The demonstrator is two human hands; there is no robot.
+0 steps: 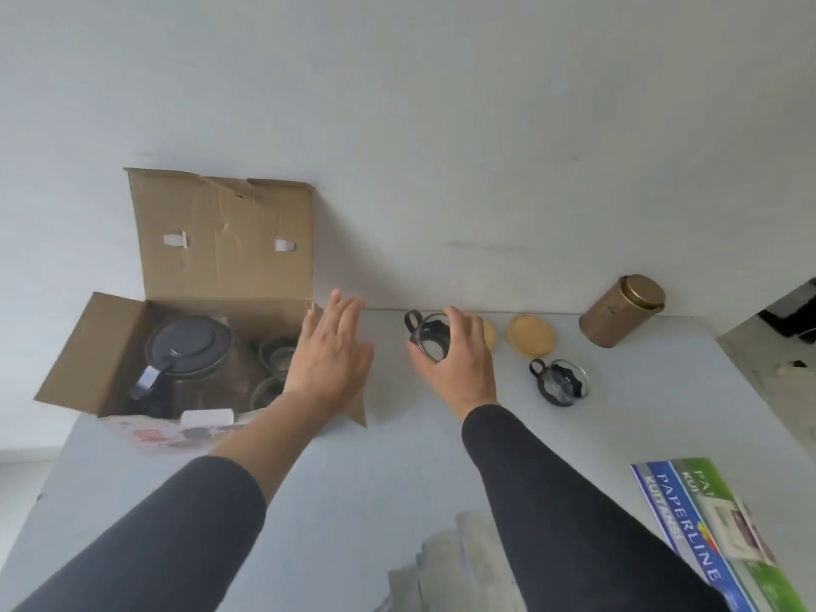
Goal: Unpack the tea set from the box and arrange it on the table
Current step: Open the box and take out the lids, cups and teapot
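Note:
An open cardboard box [221,258] stands at the table's back left. Inside it lie a glass teapot with a dark lid [187,346] and glass cups [276,360]. My left hand [329,360] hovers flat over the box's right edge, fingers apart, holding nothing. My right hand [459,355] grips a glass cup with a black handle [426,335] just right of the box, near the wall. Another glass cup with a black holder [561,382] stands on the table further right. Behind it lies a round wooden coaster [530,335]; a second coaster [489,333] peeks out from behind my right hand.
A gold cylindrical tin [622,311] stands at the back right against the wall. A blue and green Paperline booklet [715,527] lies at the front right. Crumpled plastic wrapping [446,567] sits at the front edge. The white table [375,470] ends close on the right.

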